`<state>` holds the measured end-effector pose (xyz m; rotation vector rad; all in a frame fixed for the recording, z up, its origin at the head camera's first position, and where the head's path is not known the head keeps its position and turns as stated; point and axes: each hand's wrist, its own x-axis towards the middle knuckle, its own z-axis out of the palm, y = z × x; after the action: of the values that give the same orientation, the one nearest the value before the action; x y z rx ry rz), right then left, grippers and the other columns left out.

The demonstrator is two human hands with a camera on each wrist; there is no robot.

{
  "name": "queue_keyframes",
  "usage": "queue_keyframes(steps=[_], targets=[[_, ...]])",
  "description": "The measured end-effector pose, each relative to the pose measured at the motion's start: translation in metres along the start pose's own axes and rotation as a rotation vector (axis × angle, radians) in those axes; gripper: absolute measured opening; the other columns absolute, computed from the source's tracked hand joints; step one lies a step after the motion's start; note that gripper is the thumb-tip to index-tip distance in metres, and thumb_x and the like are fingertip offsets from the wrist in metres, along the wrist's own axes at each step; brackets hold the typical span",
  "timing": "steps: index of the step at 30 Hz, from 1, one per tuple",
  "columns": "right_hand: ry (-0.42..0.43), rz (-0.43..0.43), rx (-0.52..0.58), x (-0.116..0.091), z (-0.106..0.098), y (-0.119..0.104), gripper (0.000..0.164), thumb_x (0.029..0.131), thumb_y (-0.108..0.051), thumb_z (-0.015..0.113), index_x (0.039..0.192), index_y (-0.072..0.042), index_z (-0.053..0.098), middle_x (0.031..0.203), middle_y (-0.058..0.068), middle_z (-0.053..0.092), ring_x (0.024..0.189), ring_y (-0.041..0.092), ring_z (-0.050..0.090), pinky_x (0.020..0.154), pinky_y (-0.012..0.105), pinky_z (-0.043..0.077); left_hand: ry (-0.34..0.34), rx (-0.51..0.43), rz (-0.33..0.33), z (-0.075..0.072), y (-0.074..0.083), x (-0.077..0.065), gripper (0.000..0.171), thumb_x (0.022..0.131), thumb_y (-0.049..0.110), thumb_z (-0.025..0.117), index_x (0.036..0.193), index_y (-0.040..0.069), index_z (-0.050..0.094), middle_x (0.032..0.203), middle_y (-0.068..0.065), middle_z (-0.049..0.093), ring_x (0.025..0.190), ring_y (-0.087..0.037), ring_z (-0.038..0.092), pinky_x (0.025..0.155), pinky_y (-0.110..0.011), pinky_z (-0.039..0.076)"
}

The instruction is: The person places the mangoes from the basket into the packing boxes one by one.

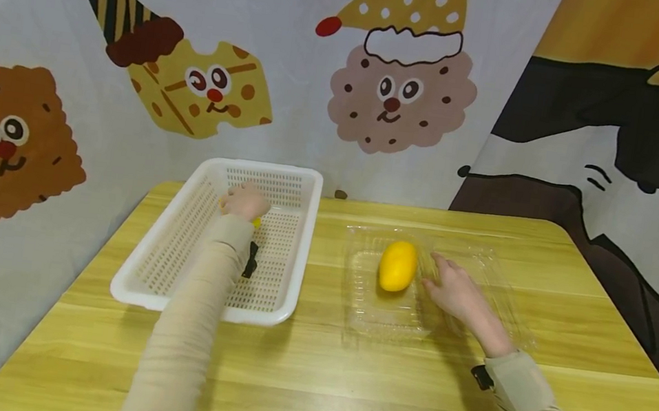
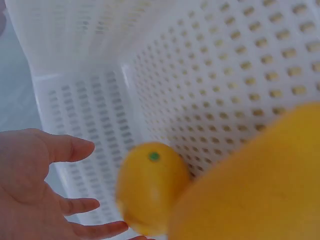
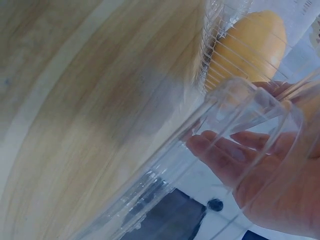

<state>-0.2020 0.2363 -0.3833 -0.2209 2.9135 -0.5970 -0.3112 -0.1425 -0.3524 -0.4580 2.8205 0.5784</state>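
Note:
Inside the white plastic basket my left hand reaches down over yellow fruit. In the left wrist view, thumb and fingers of this hand are spread beside a round yellow-orange fruit with a green stem spot. One fingertip is at its edge; contact is uncertain. A larger yellow fruit fills the near corner. My right hand is over the lid side of a clear plastic clamshell box, fingers extended. A smooth oval yellow fruit sits in the box, just left of those fingertips.
Both containers stand on a wooden table, the basket at left and the box right of centre. The box's clear lid lies folded out to the right. A cartoon-printed cloth hangs behind the table's back edge.

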Motion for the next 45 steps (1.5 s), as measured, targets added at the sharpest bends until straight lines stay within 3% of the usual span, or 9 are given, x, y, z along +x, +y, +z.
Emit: queue_keyframes(steps=[3,8,13,17,21,28,38,43,45], targets=[[0.003,-0.003,0.000,0.000,0.000,0.000,0.063,0.095,-0.021,0.053,0.145,0.007,0.026,0.142,0.038,0.034,0.110,0.046,0.056,0.094,0.059,0.045,-0.003,0.002,-0.011,0.000,-0.009,0.003,0.066,0.093,0.027,0.042,0.142,-0.012,0.020,0.133,-0.039,0.032,0.120,-0.051,0.038,0.100,-0.056,0.040],[0.006,-0.006,0.001,-0.001,0.000,0.000,0.063,0.095,-0.021,0.052,0.145,0.008,0.026,0.142,0.039,0.034,0.112,0.048,0.054,0.095,0.060,0.044,-0.031,0.016,0.000,0.000,-0.020,0.003,0.071,0.091,0.024,0.037,0.144,-0.015,0.012,0.134,-0.043,0.030,0.121,-0.049,0.039,0.101,-0.055,0.040],[-0.001,0.002,0.006,-0.001,0.000,-0.001,0.064,0.095,-0.022,0.052,0.146,0.006,0.025,0.143,0.038,0.032,0.118,0.051,0.050,0.097,0.061,0.042,-0.049,-0.046,-0.038,0.004,-0.027,0.001,0.081,0.091,0.031,0.043,0.148,-0.010,0.002,0.141,-0.042,0.025,0.130,-0.049,0.033,0.109,-0.052,0.034],[0.003,0.000,0.013,-0.002,0.000,-0.002,0.065,0.095,-0.022,0.053,0.146,0.006,0.025,0.142,0.038,0.032,0.103,0.044,0.058,0.092,0.058,0.047,-0.063,-0.101,-0.048,0.008,-0.031,0.003,0.088,0.090,0.030,0.050,0.150,-0.003,-0.004,0.144,-0.042,0.019,0.134,-0.049,0.029,0.111,-0.053,0.032],[0.012,-0.006,0.006,-0.003,0.000,-0.003,0.064,0.095,-0.021,0.054,0.145,0.007,0.026,0.142,0.038,0.033,0.103,0.044,0.058,0.092,0.058,0.047,-0.079,-0.175,-0.042,0.012,-0.032,0.008,0.092,0.088,0.024,0.054,0.151,0.004,-0.010,0.147,-0.040,0.012,0.135,-0.053,0.025,0.112,-0.058,0.029],[0.013,-0.003,0.005,-0.003,-0.001,-0.003,0.064,0.094,-0.020,0.054,0.145,0.007,0.026,0.142,0.039,0.033,0.092,0.036,0.060,0.090,0.056,0.048,-0.098,-0.204,-0.027,0.017,-0.030,0.011,0.094,0.091,0.023,0.055,0.150,0.005,-0.016,0.153,-0.036,-0.002,0.139,-0.054,0.013,0.115,-0.060,0.020],[0.004,0.001,0.018,-0.003,0.000,0.000,0.065,0.095,-0.020,0.054,0.146,0.007,0.025,0.143,0.038,0.032,0.085,0.032,0.060,0.085,0.052,0.051,-0.111,-0.131,-0.005,0.017,-0.028,0.007,0.085,0.092,0.029,0.055,0.150,-0.001,0.000,0.146,-0.036,0.024,0.134,-0.049,0.031,0.112,-0.055,0.030],[-0.002,0.007,0.032,-0.002,0.001,0.001,0.065,0.095,-0.020,0.054,0.146,0.007,0.024,0.144,0.038,0.031,0.072,0.026,0.058,0.075,0.047,0.053,-0.146,-0.091,0.015,0.016,-0.028,0.006,0.085,0.094,0.033,0.050,0.150,-0.001,-0.004,0.148,-0.038,0.019,0.135,-0.049,0.029,0.113,-0.055,0.029],[0.000,0.008,0.029,-0.002,0.001,0.001,0.065,0.095,-0.020,0.053,0.146,0.007,0.024,0.144,0.038,0.030,0.081,0.032,0.061,0.081,0.051,0.052,-0.156,-0.086,0.030,0.015,-0.028,0.005,0.085,0.095,0.035,0.049,0.150,-0.002,-0.004,0.148,-0.037,0.020,0.134,-0.047,0.032,0.112,-0.053,0.031]])
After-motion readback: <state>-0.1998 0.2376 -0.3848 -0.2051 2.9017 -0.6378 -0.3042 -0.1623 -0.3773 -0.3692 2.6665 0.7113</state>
